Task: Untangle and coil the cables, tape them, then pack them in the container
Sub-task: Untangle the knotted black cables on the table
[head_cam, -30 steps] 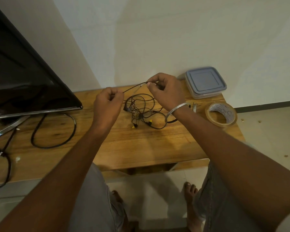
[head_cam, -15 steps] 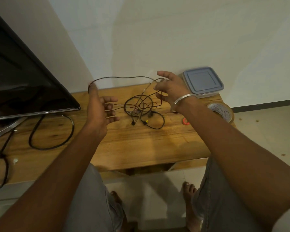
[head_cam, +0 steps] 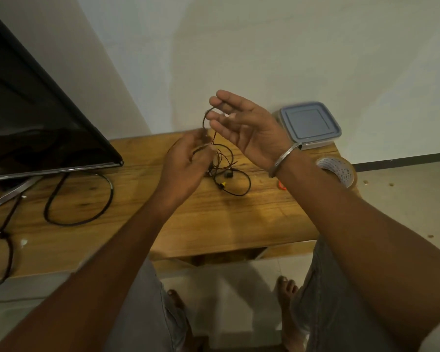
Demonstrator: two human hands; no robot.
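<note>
A tangle of thin black cables (head_cam: pixel 233 180) with a yellow plug lies on the wooden table (head_cam: pixel 239 219). One strand rises from it in a small loop between my hands. My left hand (head_cam: pixel 186 168) pinches that strand low, just above the tangle. My right hand (head_cam: pixel 244 128) is raised, palm up, and holds the top of the loop between thumb and fingertips. A grey lidded container (head_cam: pixel 309 123) stands at the back right against the wall. A roll of brown tape (head_cam: pixel 338 170) lies at the table's right edge, partly behind my right forearm.
A black TV screen (head_cam: pixel 36 123) on metal legs fills the left side. A thick black cable (head_cam: pixel 79 199) loops on the table under it. A small orange piece (head_cam: pixel 282 186) lies near my right wrist. The floor lies below the table's front edge.
My hands have come together from a wide spread. The long arc of cable is now a small loop. My right hand has risen and turned palm up.
</note>
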